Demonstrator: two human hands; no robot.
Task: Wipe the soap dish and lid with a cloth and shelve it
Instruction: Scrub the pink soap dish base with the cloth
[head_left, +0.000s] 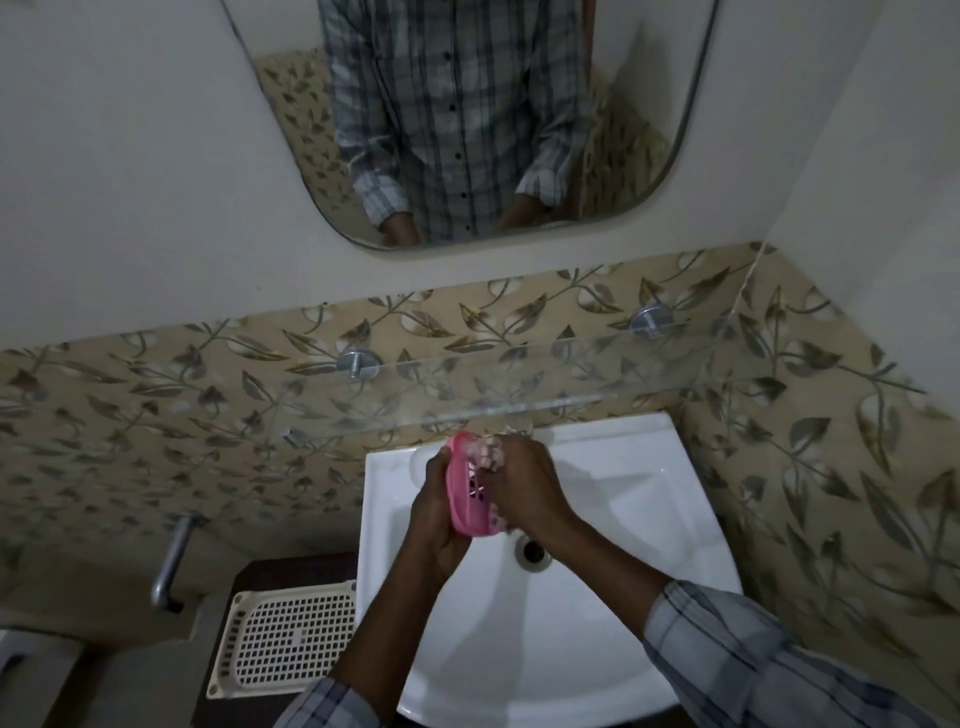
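Note:
My left hand (434, 525) grips a pink soap dish (470, 493) from its left side and holds it on edge above the white sink (613, 649). Its slotted inside faces right. My right hand (524, 491) presses a pale patterned cloth (485, 452) against the dish's upper inside; the cloth is blurred and mostly hidden by the fingers. I cannot make out a separate lid. A clear glass shelf (519, 384) runs along the tiled wall just above and behind the hands.
The drain (532, 552) lies under my right wrist. A cream perforated basket (288, 636) sits left of the sink on a dark stand. A metal handle (174, 558) sticks out of the left wall. A mirror (467, 119) hangs above.

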